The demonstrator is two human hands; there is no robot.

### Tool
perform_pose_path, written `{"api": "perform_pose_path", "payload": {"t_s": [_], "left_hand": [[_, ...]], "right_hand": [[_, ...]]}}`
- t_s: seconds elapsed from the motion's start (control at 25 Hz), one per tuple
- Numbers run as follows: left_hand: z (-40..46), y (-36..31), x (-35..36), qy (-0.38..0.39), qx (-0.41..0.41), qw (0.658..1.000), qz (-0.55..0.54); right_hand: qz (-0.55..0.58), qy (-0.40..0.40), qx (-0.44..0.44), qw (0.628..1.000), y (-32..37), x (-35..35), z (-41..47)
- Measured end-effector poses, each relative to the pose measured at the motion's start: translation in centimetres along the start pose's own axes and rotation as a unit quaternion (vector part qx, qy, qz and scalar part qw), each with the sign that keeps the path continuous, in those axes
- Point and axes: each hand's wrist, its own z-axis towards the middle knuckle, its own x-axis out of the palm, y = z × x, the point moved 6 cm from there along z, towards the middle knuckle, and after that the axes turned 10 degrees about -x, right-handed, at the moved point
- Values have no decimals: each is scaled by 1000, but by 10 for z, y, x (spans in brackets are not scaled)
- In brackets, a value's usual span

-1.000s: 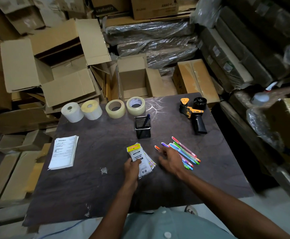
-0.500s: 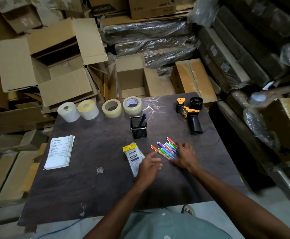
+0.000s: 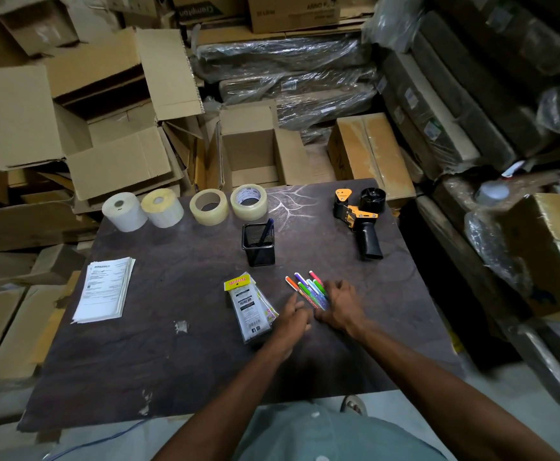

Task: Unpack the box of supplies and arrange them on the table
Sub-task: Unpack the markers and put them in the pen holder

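My right hand point(image 3: 340, 306) rests on the near ends of the colored pens point(image 3: 307, 289), fingers curled over them and bunching them together on the dark counter point(image 3: 179, 361). My left hand point(image 3: 293, 319) lies just beside it, fingers fairly straight and pointing at the pens, holding nothing. The Totem packets point(image 3: 250, 307) sit just left of that hand. Behind stand a mesh pen holder point(image 3: 258, 244), four rolls in a row point(image 3: 185, 209), and a tape dispenser point(image 3: 360, 217). Printed sheets point(image 3: 105, 289) lie far left.
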Motion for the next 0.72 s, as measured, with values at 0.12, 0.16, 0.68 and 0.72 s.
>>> {"api": "perform_pose_path", "payload": {"t_s": [0.12, 0.16, 0.68, 0.72], "left_hand": [[3, -4, 13, 33, 9, 999, -12], [2, -5, 16, 36, 8, 999, -22], [21, 2, 11, 43, -22, 996, -77], [18, 0, 9, 37, -20, 996, -79]], "right_hand": [[-9, 6, -11, 1000, 4, 5, 3], [-15, 9, -13, 1000, 4, 8, 6], [-100, 8, -1, 995, 19, 12, 11], [-97, 4, -8, 995, 16, 9, 12]]}}
